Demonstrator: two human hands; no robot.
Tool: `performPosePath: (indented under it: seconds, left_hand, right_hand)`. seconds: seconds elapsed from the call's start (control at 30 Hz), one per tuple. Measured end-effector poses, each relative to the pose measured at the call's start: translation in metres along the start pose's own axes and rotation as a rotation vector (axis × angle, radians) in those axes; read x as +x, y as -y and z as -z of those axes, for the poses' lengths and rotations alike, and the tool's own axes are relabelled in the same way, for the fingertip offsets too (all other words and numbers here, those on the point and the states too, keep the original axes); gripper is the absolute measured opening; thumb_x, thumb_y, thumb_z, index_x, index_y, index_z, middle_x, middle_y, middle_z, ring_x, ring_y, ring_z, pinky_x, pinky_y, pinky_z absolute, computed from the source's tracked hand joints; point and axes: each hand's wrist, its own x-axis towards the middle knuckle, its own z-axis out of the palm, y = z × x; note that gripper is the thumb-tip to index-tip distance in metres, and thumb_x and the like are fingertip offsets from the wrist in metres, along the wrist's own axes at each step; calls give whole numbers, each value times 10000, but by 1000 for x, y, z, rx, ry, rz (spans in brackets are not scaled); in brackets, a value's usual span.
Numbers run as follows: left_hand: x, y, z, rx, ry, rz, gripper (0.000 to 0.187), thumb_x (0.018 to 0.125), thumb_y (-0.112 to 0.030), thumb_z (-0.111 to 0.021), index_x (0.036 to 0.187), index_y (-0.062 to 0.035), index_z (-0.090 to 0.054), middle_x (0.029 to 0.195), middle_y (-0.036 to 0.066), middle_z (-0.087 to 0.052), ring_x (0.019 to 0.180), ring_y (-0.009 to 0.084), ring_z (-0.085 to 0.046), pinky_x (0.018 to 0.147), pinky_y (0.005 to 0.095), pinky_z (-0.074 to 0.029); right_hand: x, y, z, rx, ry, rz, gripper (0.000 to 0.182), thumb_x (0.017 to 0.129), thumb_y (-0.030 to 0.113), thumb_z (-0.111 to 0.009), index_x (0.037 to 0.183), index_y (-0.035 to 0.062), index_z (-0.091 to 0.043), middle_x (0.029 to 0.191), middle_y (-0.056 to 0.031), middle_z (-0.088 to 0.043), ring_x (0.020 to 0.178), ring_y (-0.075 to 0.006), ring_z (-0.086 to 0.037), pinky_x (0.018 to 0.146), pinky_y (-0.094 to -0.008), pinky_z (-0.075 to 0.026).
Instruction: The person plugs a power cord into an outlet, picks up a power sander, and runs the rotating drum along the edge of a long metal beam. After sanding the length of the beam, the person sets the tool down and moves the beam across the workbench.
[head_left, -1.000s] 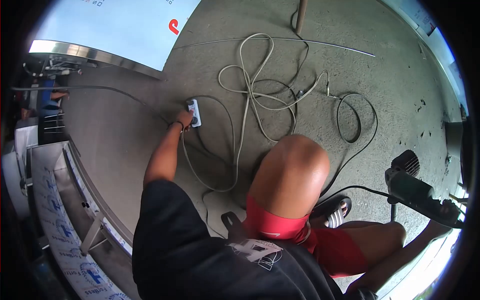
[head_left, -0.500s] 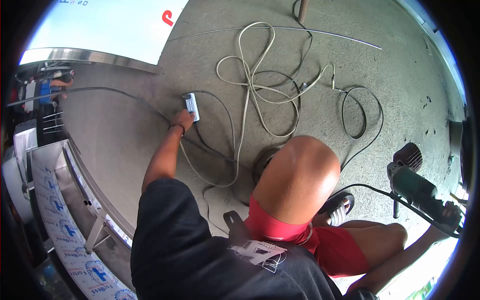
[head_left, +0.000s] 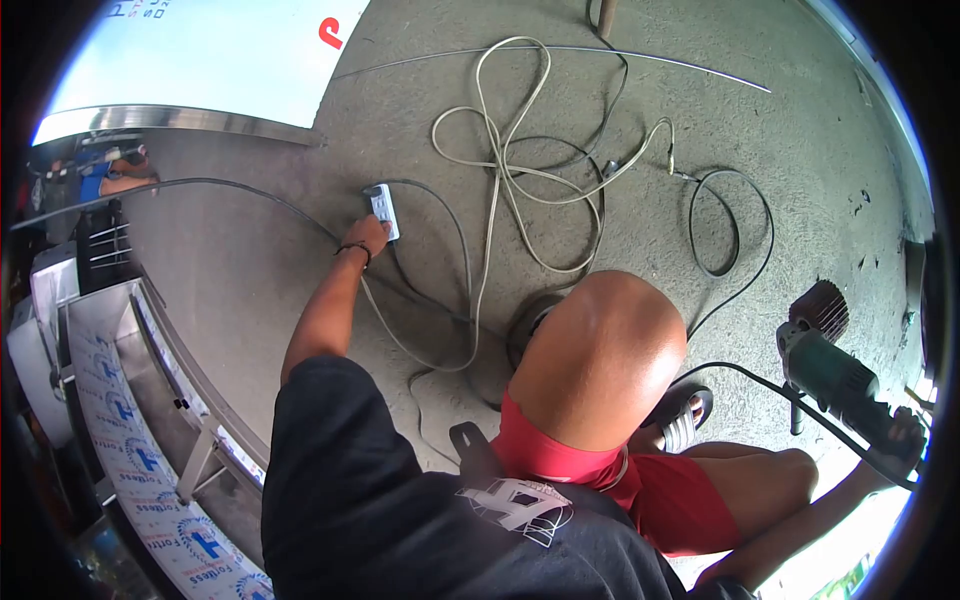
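My left hand reaches down to the floor, its fingers closed on the near end of a white power strip. A dark plug sits in the strip's far end, and a dark cord runs from there. At the right, my right hand grips the rear of a green angle grinder. The grinder has a dark, finely ridged round head and a side handle pointing down. Its black cord trails back toward my leg. My right fingers are partly in shadow.
Looped pale cable or hose and a coiled dark hose lie ahead on the concrete. A thin metal rod crosses behind them. A metal frame with printed film stands left, a white panel upper left. Another person is partly visible far left.
The view has shifted slightly. My left hand stays at the power strip, and the grinder remains in my right hand in nearly the same position.
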Motion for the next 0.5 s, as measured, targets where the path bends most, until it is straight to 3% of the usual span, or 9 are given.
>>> performPosePath:
  seconds: [0.2, 0.27, 0.3, 0.37, 0.4, 0.47, 0.5]
  left_hand:
    - [19, 17, -5, -77, 166, 16, 572, 902, -525, -508, 1006, 18, -652, 1082, 263, -630, 1056, 415, -587, 883, 488, -469]
    - [19, 17, 4, -448, 158, 238, 637, 897, -581, -477, 973, 24, -663, 941, 231, -678, 897, 372, -661, 766, 456, -508]
    - [30, 28, -5, -446, 157, 238, 637, 897, -581, -477, 973, 24, -663, 941, 231, -678, 897, 372, -661, 766, 456, -508]
    - [60, 56, -35, -337, -130, 53, 568, 897, -523, -528, 922, 28, -666, 745, 166, -683, 668, 282, -680, 611, 408, -511]
    - [48, 44, -22, -340, -141, 56, 568, 897, -523, -528, 922, 28, -666, 745, 166, -683, 668, 282, -680, 611, 408, -511]
    - [5, 6, 5, -482, 148, 227, 465, 885, -432, -594, 898, 27, -664, 652, 127, -668, 567, 229, -664, 563, 381, -505]
    - [13, 7, -3, -481, 150, 226, 465, 885, -432, -594, 898, 27, -664, 652, 127, -668, 567, 229, -664, 563, 381, -505]
  right_hand:
    - [-3, -3, -7, -12, -64, 26, 245, 917, 199, -443, 709, 69, -439, 697, -53, -347, 692, -161, -391, 807, -331, -365]
    - [-8, 4, -17, 48, -82, -31, 244, 915, 207, -450, 709, 76, -440, 697, -48, -348, 683, -160, -390, 806, -324, -363]
    - [-7, 0, -13, 32, -74, -25, 239, 911, 206, -451, 710, 77, -440, 697, -49, -348, 679, -161, -391, 808, -325, -368]
    - [-6, -2, -12, 20, -61, -17, 234, 908, 205, -452, 712, 78, -440, 696, -50, -348, 676, -162, -392, 810, -327, -374]
    - [-7, -2, -16, -4, -61, -15, 228, 903, 201, -453, 712, 77, -436, 693, -50, -343, 678, -163, -393, 810, -330, -379]
    - [-14, 5, -27, -38, -61, -14, 223, 899, 198, -453, 713, 76, -433, 689, -50, -339, 681, -164, -393, 810, -333, -385]
    - [-22, 14, -42, -29, -75, -10, 221, 893, 196, -456, 707, 79, -427, 688, -50, -342, 678, -159, -390, 804, -327, -386]
